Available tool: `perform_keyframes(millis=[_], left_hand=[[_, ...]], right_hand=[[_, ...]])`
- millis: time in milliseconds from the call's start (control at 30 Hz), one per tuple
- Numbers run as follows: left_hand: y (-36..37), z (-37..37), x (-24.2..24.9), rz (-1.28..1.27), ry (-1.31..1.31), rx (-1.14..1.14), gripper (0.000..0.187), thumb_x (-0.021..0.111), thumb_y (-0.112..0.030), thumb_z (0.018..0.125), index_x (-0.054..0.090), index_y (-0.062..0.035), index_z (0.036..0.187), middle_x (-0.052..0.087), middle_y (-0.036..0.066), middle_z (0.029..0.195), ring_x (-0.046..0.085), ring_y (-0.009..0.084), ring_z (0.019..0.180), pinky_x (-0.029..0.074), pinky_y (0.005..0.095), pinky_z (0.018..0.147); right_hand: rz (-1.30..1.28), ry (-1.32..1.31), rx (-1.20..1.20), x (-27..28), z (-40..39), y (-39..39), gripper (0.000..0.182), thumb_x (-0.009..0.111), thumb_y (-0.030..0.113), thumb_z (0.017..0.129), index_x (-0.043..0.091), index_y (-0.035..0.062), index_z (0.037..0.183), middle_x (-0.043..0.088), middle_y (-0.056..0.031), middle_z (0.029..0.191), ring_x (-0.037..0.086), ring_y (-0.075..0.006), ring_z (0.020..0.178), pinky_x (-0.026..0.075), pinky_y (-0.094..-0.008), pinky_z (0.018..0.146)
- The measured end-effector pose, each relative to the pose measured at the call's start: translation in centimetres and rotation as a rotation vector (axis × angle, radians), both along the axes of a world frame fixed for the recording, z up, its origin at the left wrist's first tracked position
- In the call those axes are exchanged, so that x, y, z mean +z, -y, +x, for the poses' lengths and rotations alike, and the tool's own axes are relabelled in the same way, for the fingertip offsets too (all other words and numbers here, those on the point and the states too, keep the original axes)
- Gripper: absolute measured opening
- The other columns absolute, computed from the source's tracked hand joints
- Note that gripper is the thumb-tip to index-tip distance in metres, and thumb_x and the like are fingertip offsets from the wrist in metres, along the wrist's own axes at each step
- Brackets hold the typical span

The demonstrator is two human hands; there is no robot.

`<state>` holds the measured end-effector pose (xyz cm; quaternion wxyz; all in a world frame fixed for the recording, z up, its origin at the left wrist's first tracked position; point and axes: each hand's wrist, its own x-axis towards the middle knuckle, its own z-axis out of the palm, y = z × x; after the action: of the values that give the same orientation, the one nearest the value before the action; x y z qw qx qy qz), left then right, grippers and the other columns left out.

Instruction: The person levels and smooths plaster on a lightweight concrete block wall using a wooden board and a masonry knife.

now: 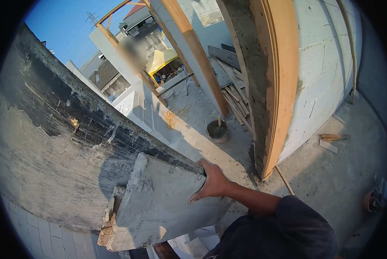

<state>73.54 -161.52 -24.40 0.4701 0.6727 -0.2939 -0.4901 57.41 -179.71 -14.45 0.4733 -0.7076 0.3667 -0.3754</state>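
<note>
My right hand (213, 180) is wrapped round the far right edge of a rough grey concrete slab (167, 200). Its thumb lies on the slab's face, and the other fingertips are hidden over the edge. The slab juts out beside a tall concrete beam or wall face (59, 159) with a dark stained upper band. Broken mortar and bits of wood (109, 216) stick to the slab's left end. A dark sleeve (305, 224) covers my upper arm. My left hand does not show.
A wooden door frame (284, 86) stands at the right against a pale block wall (323, 64). A bucket (217, 130), stacked planks (236, 101) and yellow cord (172, 120) lie on the floor beyond. Farther back is a yellow canopy (161, 60). A small brush (333, 137) lies right.
</note>
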Motion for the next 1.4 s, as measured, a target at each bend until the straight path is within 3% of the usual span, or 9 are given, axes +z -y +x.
perform_keyframes(millis=[67,133,333,500,767,1000,1200,1267,1400], left_hand=[[3.2,1.1,0.5,0.007,0.002,0.022,0.04,0.047,-0.023,0.083,0.048,0.0004,0.114,0.054,0.009,0.108,0.05,0.0197,0.101,0.039,0.0322,0.087],[5.8,2.2,-0.6,0.002,-0.006,0.036,0.039,0.047,-0.023,0.083,0.048,0.0004,0.114,0.054,0.009,0.107,0.05,0.0198,0.1,0.039,0.0323,0.087],[13.7,4.9,-4.5,-0.02,-0.006,0.084,0.038,0.049,-0.021,0.082,0.048,0.0004,0.114,0.054,0.009,0.107,0.05,0.02,0.1,0.039,0.0325,0.087],[21.6,7.6,-5.4,-0.042,0.009,0.074,0.037,0.05,-0.019,0.081,0.048,0.0003,0.113,0.054,0.009,0.106,0.051,0.0202,0.099,0.04,0.0327,0.086],[36.3,11.1,-5.6,-0.112,0.017,-0.14,0.036,0.052,-0.017,0.08,0.049,0.0002,0.112,0.054,0.009,0.105,0.051,0.0205,0.099,0.04,0.0331,0.085],[47.2,12.4,-7.4,-0.207,0.002,-0.288,0.036,0.053,-0.015,0.08,0.049,0.0002,0.112,0.054,0.009,0.104,0.051,0.0208,0.098,0.041,0.0334,0.085],[56.6,14.7,-5.0,-0.38,0.062,-0.374,0.035,0.055,-0.013,0.079,0.05,0.0001,0.111,0.055,0.009,0.103,0.052,0.021,0.098,0.041,0.0337,0.084],[59.5,15.2,-3.8,-0.451,0.066,-0.396,0.035,0.055,-0.012,0.079,0.05,0.0001,0.111,0.055,0.009,0.103,0.052,0.0211,0.097,0.041,0.0338,0.084],[65.0,15.5,-1.6,-0.595,0.086,-0.437,0.035,0.056,-0.011,0.078,0.05,0.0001,0.11,0.055,0.009,0.103,0.052,0.0213,0.097,0.041,0.0339,0.084]], right_hand=[[-0.002,0.015,0.002,1.5,1.2,4.1,0.09,0.087,0.046,0.036,0.046,-0.0001,0.101,0.059,-0.0168,0.083,0.06,-0.0279,0.083,0.045,-0.0339,0.073],[-0.068,0.077,0.018,1.8,2.5,7.1,0.088,0.084,0.05,0.038,0.045,-0.0014,0.098,0.059,-0.0194,0.081,0.06,-0.033,0.082,0.045,-0.0369,0.075],[-0.22,0.027,-0.04,3.8,5.6,15.2,0.087,0.083,0.051,0.038,0.045,-0.0015,0.096,0.059,-0.0178,0.082,0.059,-0.0333,0.082,0.041,-0.0386,0.079],[-0.241,0.052,-0.037,6.2,7.6,22.0,0.088,0.082,0.055,0.036,0.045,-0.0022,0.093,0.058,-0.0197,0.082,0.059,-0.0355,0.078,0.043,-0.0396,0.072],[-0.515,0.021,-0.171,9.9,9.1,30.0,0.093,0.075,0.067,0.036,0.041,-0.0029,0.088,0.051,-0.014,0.066,0.057,-0.0314,0.062,0.044,-0.0391,0.055],[-0.62,0.002,-0.285,9.7,9.5,37.9,0.097,0.075,0.067,0.036,0.041,-0.0057,0.09,0.051,-0.0147,0.068,0.057,-0.0326,0.063,0.043,-0.0376,0.056],[-0.704,-0.021,-0.389,9.9,7.8,43.9,0.102,0.08,0.061,0.031,0.043,-0.0081,0.097,0.055,-0.0156,0.071,0.058,-0.029,0.065,0.045,-0.0353,0.06],[-0.541,-0.112,-0.389,10.8,6.1,45.6,0.093,0.083,0.056,0.029,0.049,-0.0055,0.09,0.056,-0.014,0.072,0.058,-0.0242,0.066,0.045,-0.0321,0.063],[-0.641,-0.011,-0.434,9.7,3.1,51.0,0.084,0.081,0.057,0.034,0.053,-0.0081,0.079,0.06,-0.0172,0.073,0.061,-0.0271,0.07,0.047,-0.0316,0.067]])
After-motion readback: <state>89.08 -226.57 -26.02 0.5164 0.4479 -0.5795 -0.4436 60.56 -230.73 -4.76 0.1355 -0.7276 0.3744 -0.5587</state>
